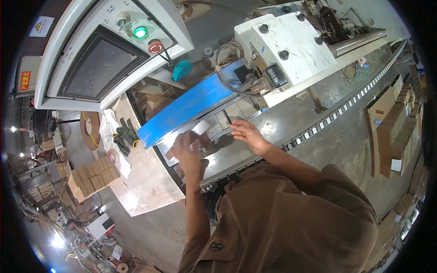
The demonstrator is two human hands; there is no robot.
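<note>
My left hand (185, 148) is raised over the bright metal bed of a machine, its fingers bent around a small white piece (201, 128). Motion smears that piece, so its exact kind is unclear. Across from it, my right hand (248, 134) has its fingers stretched out and holds nothing that I can see. Its fingertips are beside a row of pale, flat pieces (236, 110) lying in the machine's feed channel. A long blue guard (191, 105) runs along the far side of this channel.
At upper left stands a control panel (98, 63) with a dark screen, a lit green button and a red knob. A white machine housing (296, 45) rises at upper right. On the side table (145, 191) lie dark gloves (125, 136) and a tape roll (113, 157); cardboard pieces (93, 177) are stacked nearby.
</note>
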